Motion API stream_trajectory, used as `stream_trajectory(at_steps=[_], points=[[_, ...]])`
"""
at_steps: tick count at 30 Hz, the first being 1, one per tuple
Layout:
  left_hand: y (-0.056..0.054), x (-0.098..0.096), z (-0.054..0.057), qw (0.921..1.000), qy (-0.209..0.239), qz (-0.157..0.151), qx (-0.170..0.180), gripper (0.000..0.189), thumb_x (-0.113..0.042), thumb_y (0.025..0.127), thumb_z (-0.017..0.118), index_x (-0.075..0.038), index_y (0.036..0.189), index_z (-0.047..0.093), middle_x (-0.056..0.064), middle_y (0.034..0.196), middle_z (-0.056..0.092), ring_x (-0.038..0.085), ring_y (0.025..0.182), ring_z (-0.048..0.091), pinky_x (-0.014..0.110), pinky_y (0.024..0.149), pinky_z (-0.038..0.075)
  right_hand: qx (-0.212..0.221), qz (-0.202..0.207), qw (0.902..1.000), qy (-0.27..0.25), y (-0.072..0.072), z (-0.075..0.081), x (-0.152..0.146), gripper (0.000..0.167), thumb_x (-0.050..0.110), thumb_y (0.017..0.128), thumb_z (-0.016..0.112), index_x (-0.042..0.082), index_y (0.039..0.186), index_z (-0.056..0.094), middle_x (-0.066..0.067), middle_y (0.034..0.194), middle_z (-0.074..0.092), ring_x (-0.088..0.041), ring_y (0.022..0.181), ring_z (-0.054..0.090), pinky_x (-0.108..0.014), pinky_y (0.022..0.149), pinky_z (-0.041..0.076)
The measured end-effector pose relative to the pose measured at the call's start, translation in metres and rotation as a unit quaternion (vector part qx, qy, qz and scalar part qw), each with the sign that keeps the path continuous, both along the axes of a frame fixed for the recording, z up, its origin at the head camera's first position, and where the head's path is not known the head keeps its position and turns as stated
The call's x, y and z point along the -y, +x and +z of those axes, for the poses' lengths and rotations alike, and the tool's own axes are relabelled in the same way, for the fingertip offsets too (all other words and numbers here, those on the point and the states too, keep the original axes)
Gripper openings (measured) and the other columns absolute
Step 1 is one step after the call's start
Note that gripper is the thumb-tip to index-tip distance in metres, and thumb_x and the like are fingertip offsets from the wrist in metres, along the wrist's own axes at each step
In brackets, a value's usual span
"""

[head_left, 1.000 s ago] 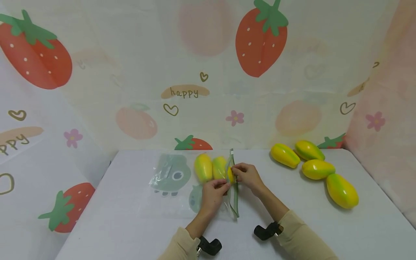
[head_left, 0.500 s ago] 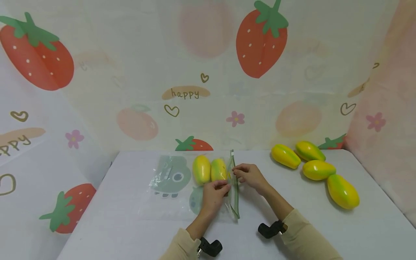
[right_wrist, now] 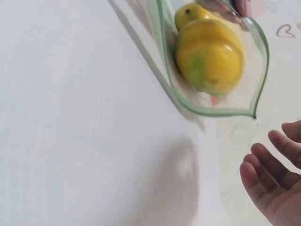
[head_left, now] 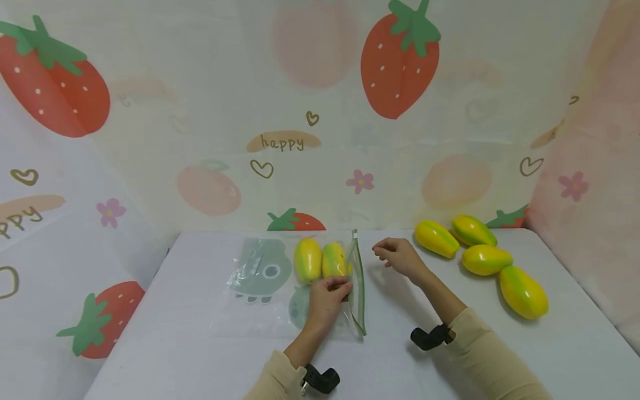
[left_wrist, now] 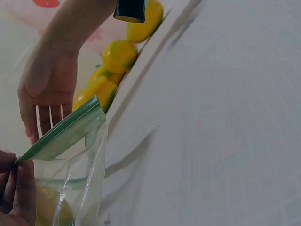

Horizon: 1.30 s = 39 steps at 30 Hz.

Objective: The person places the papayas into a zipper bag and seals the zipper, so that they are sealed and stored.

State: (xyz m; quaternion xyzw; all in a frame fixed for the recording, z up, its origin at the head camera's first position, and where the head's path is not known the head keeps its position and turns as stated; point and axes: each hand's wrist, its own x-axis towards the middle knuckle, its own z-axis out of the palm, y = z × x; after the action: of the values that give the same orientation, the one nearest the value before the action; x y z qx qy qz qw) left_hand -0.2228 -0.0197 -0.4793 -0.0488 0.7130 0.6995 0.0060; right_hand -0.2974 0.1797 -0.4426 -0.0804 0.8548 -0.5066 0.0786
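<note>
A clear zip bag with a green dinosaur print lies flat, its green-edged mouth gaping toward the right. Inside it sit two yellow-and-green papayas, side by side near the mouth. My left hand pinches the bag's upper edge at the mouth between thumb and fingers. To the right of the mouth, my right hand is apart from the bag, its fingers loosely bent and holding nothing. The right wrist view looks into the opening, where a papaya lies nearest.
Several more papayas rest in a cluster at the back right of the white table. Behind the table hangs a cloth backdrop with strawberries, hearts and flowers. Each wrist carries a black camera mount.
My right hand has drawn away from the bag's mouth, to the right and slightly back toward the loose papayas. The bagged papayas have shifted slightly left. My left hand keeps its pinch.
</note>
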Motion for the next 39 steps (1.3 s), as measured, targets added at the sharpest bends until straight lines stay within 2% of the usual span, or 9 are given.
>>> stream_trajectory(at_steps=[9,15,20,24,28,32,35,38,39], points=[[0.0,-0.002,-0.001,1.0,0.0,0.001,-0.003,0.022,-0.006,0.086,0.07,0.008,0.103,0.07,0.011,0.086,0.07,0.005,0.07,0.06,0.022,0.067,0.058,-0.013,-0.004,0.9997,0.02,-0.004,0.011,-0.022,0.034,0.021,0.101,0.051,-0.004,0.122,0.06,-0.027,0.117,0.06,-0.036,0.102,0.054,-0.027,0.081,0.053],[0.001,-0.004,-0.001,1.0,0.004,0.004,-0.007,0.023,-0.006,0.085,0.071,0.008,0.103,0.07,0.012,0.087,0.07,0.005,0.07,0.061,0.023,0.067,0.058,-0.053,-0.028,0.9965,0.057,-0.007,0.014,-0.035,0.031,0.018,0.099,0.055,-0.004,0.12,0.061,-0.026,0.117,0.063,-0.037,0.1,0.058,-0.029,0.078,0.053],[0.002,-0.005,-0.001,1.0,0.003,0.006,-0.002,0.022,-0.006,0.086,0.071,0.007,0.103,0.07,0.011,0.087,0.071,0.005,0.07,0.061,0.024,0.068,0.058,-0.114,-0.056,0.9845,0.121,-0.008,0.018,-0.044,0.032,0.017,0.095,0.06,-0.003,0.119,0.061,-0.024,0.11,0.066,-0.036,0.097,0.062,-0.035,0.077,0.055],[0.004,-0.005,-0.001,0.9999,0.007,0.008,-0.001,0.023,-0.007,0.085,0.071,0.007,0.103,0.07,0.011,0.087,0.071,0.005,0.07,0.061,0.022,0.067,0.057,-0.141,-0.058,0.9731,0.173,-0.009,0.023,-0.053,0.033,0.017,0.094,0.06,-0.004,0.12,0.061,-0.025,0.111,0.066,-0.038,0.099,0.062,-0.046,0.082,0.055],[0.006,-0.004,0.002,0.9995,0.017,0.022,-0.016,0.024,-0.006,0.085,0.071,0.01,0.102,0.069,0.012,0.085,0.071,0.004,0.068,0.06,0.02,0.064,0.056,-0.16,-0.058,0.9619,0.214,-0.013,0.028,-0.063,0.034,0.017,0.094,0.06,-0.006,0.12,0.061,-0.027,0.112,0.063,-0.04,0.101,0.061,-0.051,0.087,0.052],[0.006,-0.002,0.004,0.999,0.022,0.034,-0.02,0.024,-0.006,0.084,0.07,0.011,0.101,0.069,0.01,0.083,0.071,0.003,0.066,0.059,0.018,0.062,0.054,-0.156,-0.056,0.9577,0.235,-0.015,0.033,-0.073,0.035,0.015,0.094,0.06,-0.008,0.121,0.059,-0.03,0.116,0.06,-0.043,0.105,0.057,-0.054,0.092,0.049],[0.007,-0.002,0.007,0.9992,0.025,0.028,-0.013,0.023,-0.005,0.085,0.07,0.012,0.102,0.068,0.009,0.083,0.071,0.003,0.066,0.058,0.018,0.062,0.054,-0.143,-0.059,0.955,0.253,-0.015,0.034,-0.08,0.038,0.016,0.094,0.06,-0.009,0.123,0.057,-0.031,0.121,0.056,-0.044,0.109,0.054,-0.055,0.095,0.047],[0.015,-0.001,0.022,0.9995,0.022,0.018,-0.009,0.022,-0.003,0.086,0.068,0.014,0.101,0.067,0.012,0.084,0.07,0.005,0.067,0.058,0.019,0.063,0.055,-0.133,-0.065,0.951,0.272,-0.014,0.034,-0.085,0.042,0.019,0.094,0.06,-0.008,0.126,0.055,-0.031,0.123,0.052,-0.044,0.111,0.051,-0.056,0.098,0.045],[0.015,-0.001,0.021,0.9996,0.021,0.017,-0.008,0.022,-0.003,0.087,0.068,0.013,0.101,0.067,0.012,0.084,0.07,0.005,0.067,0.059,0.019,0.063,0.055,-0.132,-0.066,0.9486,0.28,-0.015,0.033,-0.086,0.043,0.02,0.094,0.061,-0.008,0.127,0.055,-0.032,0.123,0.052,-0.045,0.111,0.05,-0.056,0.098,0.044]])
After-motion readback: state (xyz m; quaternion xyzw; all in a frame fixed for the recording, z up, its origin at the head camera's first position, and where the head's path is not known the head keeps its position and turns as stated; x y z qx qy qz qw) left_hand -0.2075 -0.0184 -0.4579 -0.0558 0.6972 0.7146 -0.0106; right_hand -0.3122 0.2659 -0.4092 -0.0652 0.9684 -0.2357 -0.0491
